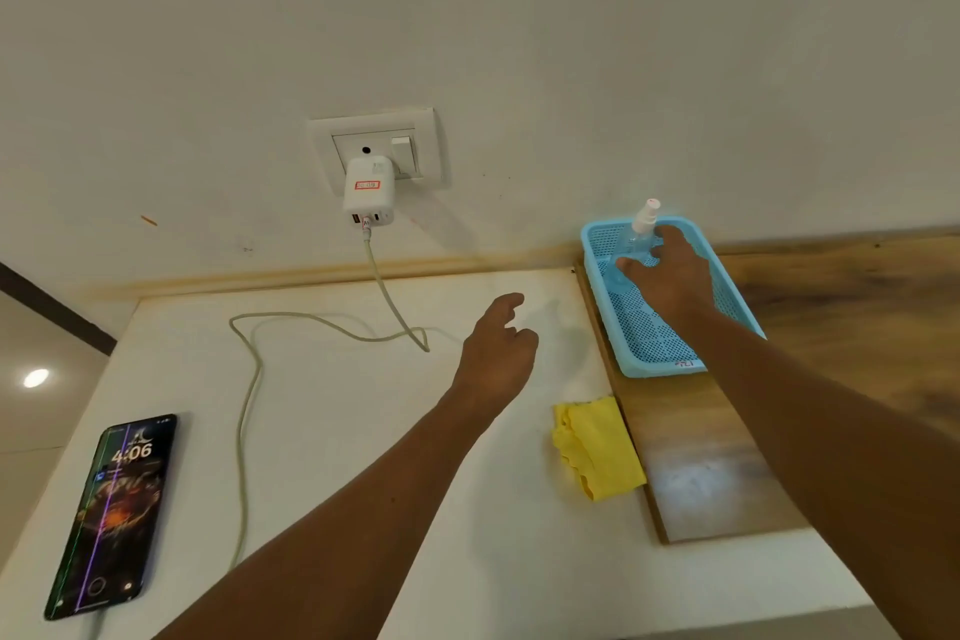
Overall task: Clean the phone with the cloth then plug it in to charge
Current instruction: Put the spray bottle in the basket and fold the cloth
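Head view: white worktop (pixel 363 431) carries a light-blue perforated plastic basket (pixel 727 307) at far right. Black smartphone (pixel 111 515), screen lit, lies at near left with a white cable (pixel 244 431) seemingly entering its near end. Crumpled yellow cloth (pixel 597 447) lies near the basket. Right hand (pixel 670 276) grip wraps a clear spray bottle (pixel 641 229) inside the basket. Left hand (pixel 498 348) hovers, grip loosely apart, empty.

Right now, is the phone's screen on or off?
On. The phone lies face up on the white table, its screen lit with 4:06 and a colourful picture.
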### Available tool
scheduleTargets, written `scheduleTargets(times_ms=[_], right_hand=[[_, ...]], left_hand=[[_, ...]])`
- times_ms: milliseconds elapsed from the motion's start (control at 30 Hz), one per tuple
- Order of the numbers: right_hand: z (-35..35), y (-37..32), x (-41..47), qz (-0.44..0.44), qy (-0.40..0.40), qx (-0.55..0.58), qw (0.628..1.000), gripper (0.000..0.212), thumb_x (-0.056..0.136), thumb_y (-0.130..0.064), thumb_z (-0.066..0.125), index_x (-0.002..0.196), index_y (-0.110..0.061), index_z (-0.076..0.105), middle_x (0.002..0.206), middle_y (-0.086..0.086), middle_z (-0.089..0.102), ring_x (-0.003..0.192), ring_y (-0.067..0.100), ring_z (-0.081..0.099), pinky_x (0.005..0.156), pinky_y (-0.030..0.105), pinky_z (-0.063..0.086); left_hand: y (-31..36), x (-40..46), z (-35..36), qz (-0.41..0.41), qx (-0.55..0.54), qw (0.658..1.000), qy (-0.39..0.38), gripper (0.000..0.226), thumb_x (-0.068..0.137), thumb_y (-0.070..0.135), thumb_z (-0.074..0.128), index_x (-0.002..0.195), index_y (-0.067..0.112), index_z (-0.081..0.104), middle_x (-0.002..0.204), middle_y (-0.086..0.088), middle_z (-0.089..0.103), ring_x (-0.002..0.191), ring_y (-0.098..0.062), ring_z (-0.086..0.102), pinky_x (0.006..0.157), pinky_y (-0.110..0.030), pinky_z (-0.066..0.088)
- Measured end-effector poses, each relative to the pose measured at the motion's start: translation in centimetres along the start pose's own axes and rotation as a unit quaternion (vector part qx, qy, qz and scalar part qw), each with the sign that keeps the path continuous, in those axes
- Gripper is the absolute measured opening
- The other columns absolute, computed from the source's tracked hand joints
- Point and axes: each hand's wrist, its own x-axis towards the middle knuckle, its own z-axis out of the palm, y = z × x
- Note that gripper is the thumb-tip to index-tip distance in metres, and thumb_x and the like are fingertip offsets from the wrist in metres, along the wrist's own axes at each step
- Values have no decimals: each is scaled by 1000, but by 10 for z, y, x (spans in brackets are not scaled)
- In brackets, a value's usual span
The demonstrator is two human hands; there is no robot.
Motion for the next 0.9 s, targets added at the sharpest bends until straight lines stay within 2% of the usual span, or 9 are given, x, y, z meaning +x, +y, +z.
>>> scheduleTargets(times_ms=[100, 200, 333, 467, 600, 700, 767, 833, 900], right_hand=[[-10, -6, -22, 0, 59, 6, 998, 50, 84, -28, 64, 129, -12, 46, 117, 10, 61, 102, 24, 59, 83, 38, 48], [-18, -7, -65, -51, 104, -13, 993, 21, 85, -23, 59, 104, -14, 60, 96, 5, 65, 84, 16, 58, 72, 28, 41], [-21, 4, -125, -39, 11, -85, 996, 8, 82, -20, 59, 77, -15, 63, 76, 2, 67, 73, 20, 61, 63, 27, 43], [-16, 21, -168, 3, -142, -187, 972, 14, 81, -24, 59, 90, -16, 65, 88, 3, 68, 84, 23, 63, 67, 29, 48], [-10, 27, -190, -2, -173, -247, 954, 27, 88, -27, 53, 113, -20, 57, 112, 3, 58, 96, 22, 59, 73, 28, 46], [-8, 26, -197, -14, -172, -262, 950, 27, 91, -24, 48, 117, -21, 55, 117, 5, 52, 99, 24, 58, 76, 29, 47], [-6, 25, -200, -22, -167, -264, 950, 25, 92, -21, 47, 114, -21, 58, 115, 5, 53, 96, 23, 59, 76, 29, 48], [-4, 25, -202, -24, -161, -263, 951, 23, 93, -19, 45, 111, -20, 60, 112, 5, 54, 94, 23, 60, 76, 31, 50], [-2, 26, -202, -14, -151, -246, 957, 23, 93, -16, 45, 110, -20, 60, 110, 6, 55, 93, 23, 60, 77, 31, 52]], left_hand=[[-1, -5, -4, -3, -9, 1000, 5, 51, 90, 12, 44, 138, 31, 44, 145, -1, 45, 112, -13, 52, 88, -27, 40], [-7, -15, -5, -19, -23, 999, 11, 50, 90, 13, 45, 136, 31, 45, 143, 0, 46, 105, -11, 53, 76, -22, 40], [-20, -34, -1, -57, -18, 998, 10, 47, 90, 17, 48, 136, 26, 47, 138, -4, 51, 102, -13, 57, 77, -24, 45], [-33, -54, 9, -131, -32, 991, 22, 45, 88, 19, 49, 133, 20, 50, 130, -16, 59, 115, -31, 58, 98, -43, 49], [-47, -73, 23, -185, -58, 981, 12, 43, 86, 19, 53, 129, 10, 52, 128, -22, 59, 116, -38, 57, 96, -47, 49], [-54, -78, 33, -204, -56, 977, 9, 50, 83, 20, 54, 127, -2, 52, 132, -29, 55, 121, -43, 54, 100, -51, 46], [-55, -78, 39, -206, -60, 977, 8, 53, 82, 21, 56, 127, -6, 50, 130, -30, 55, 113, -44, 59, 97, -49, 49], [-55, -77, 44, -207, -64, 976, 2, 54, 84, 22, 60, 127, -8, 50, 125, -31, 59, 91, -38, 65, 88, -44, 53], [-55, -75, 49, -212, -58, 976, 2, 50, 85, 24, 65, 122, -9, 55, 110, -30, 65, 83, -35, 65, 88, -46, 54]])
